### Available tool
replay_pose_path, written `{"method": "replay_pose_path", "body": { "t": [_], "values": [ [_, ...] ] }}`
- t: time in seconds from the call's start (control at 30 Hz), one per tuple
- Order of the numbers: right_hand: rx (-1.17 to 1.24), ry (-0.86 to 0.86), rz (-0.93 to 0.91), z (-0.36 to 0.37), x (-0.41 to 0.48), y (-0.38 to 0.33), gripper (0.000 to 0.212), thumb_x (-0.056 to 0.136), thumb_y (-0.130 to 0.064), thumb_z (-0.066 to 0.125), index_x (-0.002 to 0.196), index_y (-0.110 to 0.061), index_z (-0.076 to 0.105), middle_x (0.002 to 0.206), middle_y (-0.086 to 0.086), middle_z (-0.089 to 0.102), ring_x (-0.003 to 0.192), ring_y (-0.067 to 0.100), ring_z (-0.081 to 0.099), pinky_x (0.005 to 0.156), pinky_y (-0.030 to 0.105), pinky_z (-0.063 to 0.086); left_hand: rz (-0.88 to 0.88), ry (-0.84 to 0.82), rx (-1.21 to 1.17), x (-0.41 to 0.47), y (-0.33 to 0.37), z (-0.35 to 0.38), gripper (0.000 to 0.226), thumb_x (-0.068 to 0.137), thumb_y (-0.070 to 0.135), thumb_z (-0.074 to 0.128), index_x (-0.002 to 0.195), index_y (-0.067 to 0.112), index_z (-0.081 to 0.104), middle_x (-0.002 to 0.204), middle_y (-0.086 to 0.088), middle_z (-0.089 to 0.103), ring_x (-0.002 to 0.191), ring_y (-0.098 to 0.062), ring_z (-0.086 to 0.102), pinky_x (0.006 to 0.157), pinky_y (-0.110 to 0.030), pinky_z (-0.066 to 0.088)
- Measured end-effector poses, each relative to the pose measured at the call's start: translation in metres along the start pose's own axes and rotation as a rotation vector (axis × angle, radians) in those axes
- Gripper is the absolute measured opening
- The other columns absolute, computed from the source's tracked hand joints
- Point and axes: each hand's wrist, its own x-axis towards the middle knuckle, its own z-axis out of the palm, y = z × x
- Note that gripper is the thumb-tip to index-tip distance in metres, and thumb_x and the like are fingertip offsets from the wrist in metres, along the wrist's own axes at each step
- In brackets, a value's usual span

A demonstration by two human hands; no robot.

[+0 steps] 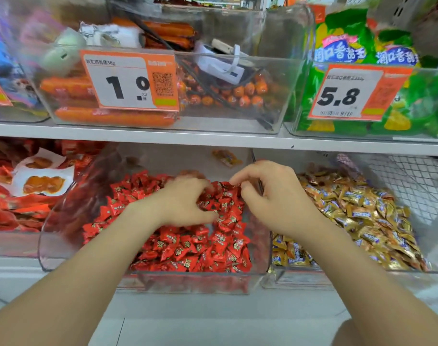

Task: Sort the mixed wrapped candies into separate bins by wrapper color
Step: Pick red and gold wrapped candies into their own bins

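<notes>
Red wrapped candies (pixel 188 248) fill the clear plastic middle bin (pixel 50 245), gold-wrapped candies (pixel 362 211) the clear neighbour bin (pixel 435 236) (colours kept apart) | left hand (pixel 185 203) curls fingers round a red clump mid-bin, probably hunting strays | right hand (pixel 272 196) half-curled at the right wall, hold cannot be told

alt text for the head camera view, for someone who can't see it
Two bare hands work in a clear bin of red-wrapped candies: the left hand curls into the pile, the right hand is at its right edge. Gold-wrapped candies lie to the right, sausages on the shelf above.
</notes>
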Motion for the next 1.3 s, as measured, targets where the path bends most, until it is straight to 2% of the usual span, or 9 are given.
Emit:
{"method": "replay_pose_path", "body": {
  "t": [0.2, 0.3, 0.47, 0.6, 0.67, 0.83, 0.97, 1.13, 1.3],
  "values": [
    [0.051, 0.055, 0.106, 0.005, 0.007, 0.01, 0.027, 0.091, -0.009, 0.064, 0.095, -0.028, 0.082, 0.075, -0.015, 0.071, 0.068, -0.008, 0.059, 0.064, 0.002, 0.036, 0.063, -0.288, -0.048, 0.038, 0.029, 0.034, 0.093, 0.078, 0.069, 0.067, 0.158, 0.044, 0.029, 0.17, 0.002, 0.024, 0.157, -0.032, 0.019, 0.124, -0.055, 0.027],
    [0.05, 0.029, 0.068, 0.005, 0.007, 0.009, 0.026, 0.092, -0.008, 0.064, 0.095, -0.025, 0.082, 0.068, -0.02, 0.064, 0.066, -0.007, 0.058, 0.063, 0.003, 0.036, 0.032, -0.404, 0.032, 0.029, 0.022, 0.023, 0.054, 0.081, 0.065, 0.072, 0.125, 0.035, 0.059, 0.137, -0.001, 0.051, 0.137, -0.032, 0.041, 0.109, -0.045, 0.043],
    [0.079, -0.003, 0.074, -0.001, 0.008, 0.017, 0.031, 0.095, -0.006, 0.06, 0.098, -0.027, 0.081, 0.073, -0.007, 0.073, 0.06, 0.007, 0.061, 0.059, 0.008, 0.04, -0.018, -0.395, 0.006, -0.012, -0.003, -0.006, 0.057, 0.072, 0.084, 0.069, 0.09, 0.031, 0.062, 0.104, 0.009, 0.062, 0.096, -0.015, 0.06, 0.087, -0.033, 0.052],
    [-0.051, -0.019, 0.02, -0.001, 0.011, 0.009, 0.028, 0.09, -0.006, 0.063, 0.102, -0.024, 0.081, 0.082, -0.016, 0.072, 0.071, -0.005, 0.062, 0.073, 0.005, 0.044, -0.068, -0.273, 0.014, -0.048, -0.017, -0.026, 0.067, 0.061, 0.09, 0.07, 0.098, 0.034, 0.069, 0.129, 0.01, 0.057, 0.123, -0.017, 0.051, 0.115, -0.049, 0.038],
    [-0.163, -0.104, -0.083, 0.006, 0.01, -0.003, 0.029, 0.084, -0.01, 0.067, 0.103, -0.027, 0.08, 0.096, -0.012, 0.076, 0.084, 0.0, 0.067, 0.09, 0.028, 0.055, -0.088, -0.269, -0.024, -0.068, -0.025, -0.032, 0.061, 0.06, 0.084, 0.077, 0.106, 0.044, 0.066, 0.15, 0.015, 0.033, 0.145, -0.019, 0.025, 0.125, -0.058, 0.017],
    [-0.042, -0.602, -0.211, 0.055, 0.0, -0.05, 0.019, 0.09, -0.028, 0.078, 0.109, -0.03, 0.08, 0.105, -0.014, 0.077, 0.103, 0.007, 0.067, 0.098, 0.035, 0.052, -0.161, -0.241, -0.161, -0.099, -0.042, -0.037, 0.078, 0.047, 0.075, 0.087, 0.111, 0.053, 0.05, 0.145, 0.018, 0.017, 0.138, -0.017, 0.019, 0.118, -0.049, 0.033],
    [-0.088, -0.831, -0.227, 0.109, 0.01, -0.047, 0.056, 0.088, -0.053, 0.077, 0.14, -0.046, 0.058, 0.138, 0.003, 0.05, 0.131, 0.027, 0.044, 0.113, 0.046, 0.039, -0.193, -0.308, -0.182, -0.109, -0.054, -0.039, 0.104, 0.044, 0.079, 0.087, 0.134, 0.053, 0.041, 0.148, 0.018, 0.017, 0.141, -0.014, 0.02, 0.12, -0.042, 0.035],
    [-0.461, -0.655, -0.108, 0.112, 0.034, -0.026, 0.05, 0.083, -0.029, 0.081, 0.128, -0.035, 0.061, 0.131, 0.006, 0.052, 0.12, 0.039, 0.058, 0.098, 0.045, 0.052, -0.273, -0.417, -0.122, -0.108, -0.063, -0.032, 0.121, 0.045, 0.091, 0.078, 0.15, 0.055, 0.03, 0.165, 0.017, 0.007, 0.154, -0.028, 0.014, 0.125, -0.051, 0.027],
    [-0.345, -0.579, 0.033, 0.083, 0.05, -0.019, 0.04, 0.083, -0.023, 0.081, 0.112, -0.045, 0.063, 0.129, 0.0, 0.061, 0.115, 0.026, 0.062, 0.097, 0.044, 0.054, -0.328, -0.442, 0.039, -0.098, -0.055, -0.025, 0.128, 0.057, 0.065, 0.092, 0.159, 0.048, 0.015, 0.168, 0.009, -0.004, 0.15, -0.041, 0.018, 0.118, -0.054, 0.037]
  ]
}}
